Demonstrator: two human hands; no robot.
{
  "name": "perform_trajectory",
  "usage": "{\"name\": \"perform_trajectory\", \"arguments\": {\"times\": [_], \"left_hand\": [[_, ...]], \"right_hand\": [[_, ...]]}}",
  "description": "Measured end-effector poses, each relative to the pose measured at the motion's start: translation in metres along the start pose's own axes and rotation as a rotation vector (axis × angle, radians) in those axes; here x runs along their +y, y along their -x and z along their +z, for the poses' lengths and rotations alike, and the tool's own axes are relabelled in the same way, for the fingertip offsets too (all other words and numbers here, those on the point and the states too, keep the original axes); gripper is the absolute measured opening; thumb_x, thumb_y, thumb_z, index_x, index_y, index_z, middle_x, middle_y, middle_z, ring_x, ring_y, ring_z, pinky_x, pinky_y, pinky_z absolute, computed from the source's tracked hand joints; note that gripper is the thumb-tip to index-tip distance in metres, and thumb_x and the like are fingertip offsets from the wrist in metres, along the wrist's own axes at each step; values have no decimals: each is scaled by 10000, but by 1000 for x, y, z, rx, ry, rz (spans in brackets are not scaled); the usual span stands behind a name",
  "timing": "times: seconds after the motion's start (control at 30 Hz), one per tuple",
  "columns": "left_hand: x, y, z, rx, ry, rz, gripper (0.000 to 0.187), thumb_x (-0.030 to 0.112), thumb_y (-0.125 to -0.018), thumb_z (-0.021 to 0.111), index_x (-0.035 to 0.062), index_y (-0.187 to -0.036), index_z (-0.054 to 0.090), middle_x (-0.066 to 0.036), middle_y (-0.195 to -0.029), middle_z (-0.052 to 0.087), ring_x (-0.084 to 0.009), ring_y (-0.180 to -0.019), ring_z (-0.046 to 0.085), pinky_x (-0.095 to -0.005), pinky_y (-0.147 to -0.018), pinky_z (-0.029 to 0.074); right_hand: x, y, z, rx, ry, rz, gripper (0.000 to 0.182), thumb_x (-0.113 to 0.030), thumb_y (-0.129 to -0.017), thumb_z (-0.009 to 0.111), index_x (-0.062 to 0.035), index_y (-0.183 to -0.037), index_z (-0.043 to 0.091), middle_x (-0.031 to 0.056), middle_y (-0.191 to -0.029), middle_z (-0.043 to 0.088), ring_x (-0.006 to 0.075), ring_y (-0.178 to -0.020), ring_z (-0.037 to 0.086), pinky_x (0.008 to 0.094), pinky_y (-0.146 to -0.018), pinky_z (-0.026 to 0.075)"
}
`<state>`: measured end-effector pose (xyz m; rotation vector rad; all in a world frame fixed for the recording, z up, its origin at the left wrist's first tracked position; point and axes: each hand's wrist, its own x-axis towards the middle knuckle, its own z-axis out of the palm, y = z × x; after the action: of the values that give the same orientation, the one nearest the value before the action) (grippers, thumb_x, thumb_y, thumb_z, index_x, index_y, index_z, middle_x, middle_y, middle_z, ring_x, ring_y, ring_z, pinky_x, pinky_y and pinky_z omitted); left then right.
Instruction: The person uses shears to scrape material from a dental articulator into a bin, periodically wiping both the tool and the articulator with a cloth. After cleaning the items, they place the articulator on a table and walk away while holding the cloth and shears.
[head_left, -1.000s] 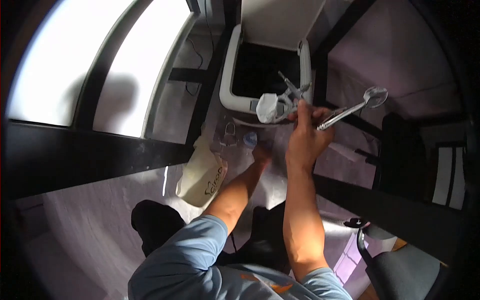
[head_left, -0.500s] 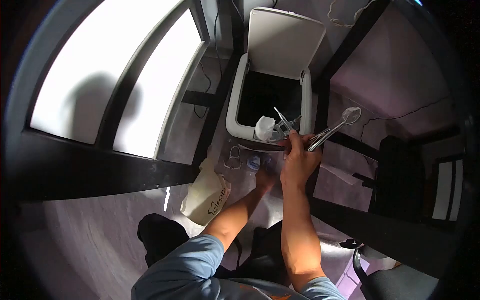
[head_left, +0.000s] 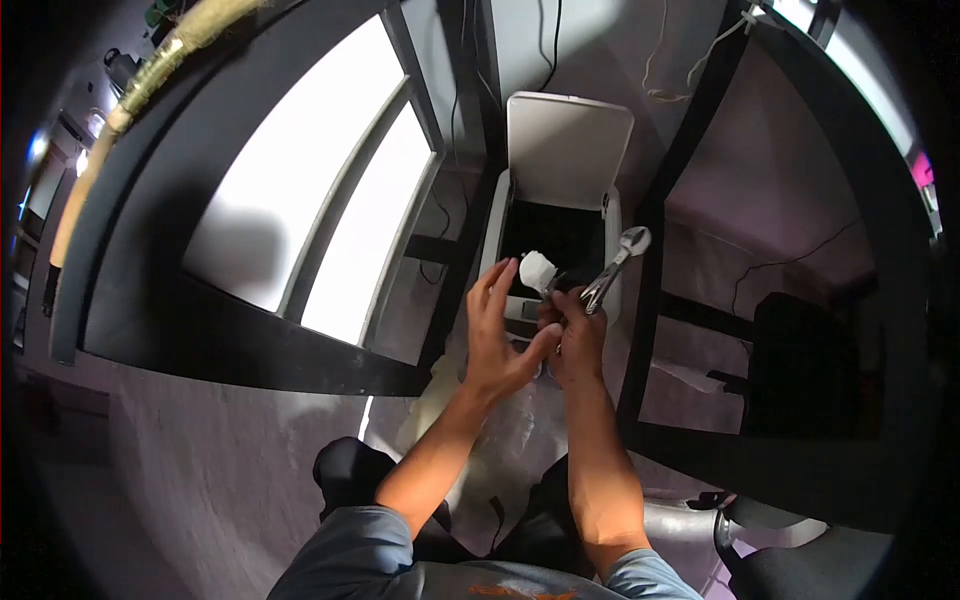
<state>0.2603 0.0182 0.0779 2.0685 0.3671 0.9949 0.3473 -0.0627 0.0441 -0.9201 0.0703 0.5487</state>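
Observation:
My right hand [head_left: 577, 335] is closed around a cluster of items: metal tongs or spoon-like utensils [head_left: 607, 272] stick out to the upper right, and a white crumpled piece [head_left: 537, 270] shows at the upper left of the fist. Beside it, my left hand [head_left: 497, 335] has its fingers spread and holds nothing visible. Both hands are over the near edge of a white bin [head_left: 612, 235], whose lid [head_left: 570, 145] stands raised. Dark space fills the bin's inside.
Dark frames with bright white panels [head_left: 370, 235] rise at the left. More dark framing [head_left: 700, 315] stands at the right, near a dark chair [head_left: 810, 565]. A pale bag [head_left: 425, 405] lies on the floor behind my left forearm. Cables hang by the wall.
My left hand has risen from the floor area to beside my right hand, its fingers now spread. The view has shifted, so the bin appears lower. My right hand still holds the utensils.

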Motion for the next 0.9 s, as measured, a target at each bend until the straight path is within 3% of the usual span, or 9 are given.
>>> {"name": "perform_trajectory", "arguments": {"times": [0.13, 0.27, 0.37, 0.47, 0.5, 0.57, 0.77, 0.87, 0.9], "left_hand": [[-16, -17, 14, -140, 43, -38, 585, 150, -788, 744, -34, -1296, 519, -269, -1459, 380, -413, -1321, 434, -469, -1076, 379], [-25, -24, 15, -160, 86, -32, 470, 88, -799, 711, -54, -1208, 530, -260, -1346, 455, -421, -1209, 509, -437, -985, 443], [-18, -34, 13, -109, 41, -20, 363, -36, -798, 659, -17, -1150, 568, -188, -1185, 534, -362, -1025, 624, -410, -811, 528], [-26, -50, 1, -178, -277, -53, 312, 29, -786, 663, -18, -1070, 544, -193, -1083, 540, -442, -928, 623, -475, -772, 514], [-28, -57, -1, -181, -388, -28, 247, 0, -751, 648, -1, -986, 572, -166, -1015, 567, -449, -849, 643, -511, -690, 522], [-24, -64, -2, -204, -488, -71, 240, -22, -706, 639, 22, -938, 596, -146, -956, 572, -432, -854, 637, -501, -663, 509], [-46, -72, 10, -215, -616, 12, 250, 41, -668, 669, 86, -912, 635, -95, -928, 586, -390, -786, 657, -499, -625, 514], [-44, -78, 16, -250, -633, 32, 240, 61, -673, 672, 97, -908, 641, -87, -937, 603, -376, -784, 669, -493, -630, 524], [-43, -79, 17, -266, -639, 34, 238, 68, -674, 674, 99, -907, 643, -86, -942, 611, -373, -788, 672, -489, -634, 528]], "right_hand": [[8, -1, 3, -25, -125, 146, 93, -99, -912, 618, -115, -857, 544, 28, -759, 626, 123, -636, 605, 270, -499, 464], [6, -1, -2, -77, -38, 167, 55, -156, -928, 594, -110, -911, 569, 15, -782, 607, 127, -670, 603, 279, -548, 476], [14, -8, -4, -26, -33, 48, 102, -160, -931, 571, -69, -975, 583, 32, -770, 624, 131, -669, 611, 296, -567, 492], [6, -6, -13, -122, 328, -242, 176, -146, -931, 545, -16, -1046, 577, 52, -752, 631, 142, -662, 624, 311, -569, 503], [2, 0, -12, -122, 356, -232, 196, -158, -938, 535, -7, -1057, 576, 58, -748, 633, 146, -656, 628, 313, -573, 506], [-13, 14, -7, -122, 415, -220, 239, -184, -952, 516, 10, -1079, 575, 70, -740, 637, 153, -644, 635, 315, -580, 511], [-11, 46, 1, -149, 701, -537, 355, -277, -1041, 403, 40, -1079, 559, 72, -701, 613, 176, -600, 641, 349, -535, 512], [-6, 37, -7, -104, 1268, -483, 343, -268, -1048, 401, 37, -1103, 548, 77, -680, 608, 179, -585, 645, 337, -536, 496], [-7, 35, -9, -86, 1271, -462, 348, -273, -1048, 403, 39, -1096, 548, 96, -678, 609, 225, -584, 644, 362, -541, 495]]}}
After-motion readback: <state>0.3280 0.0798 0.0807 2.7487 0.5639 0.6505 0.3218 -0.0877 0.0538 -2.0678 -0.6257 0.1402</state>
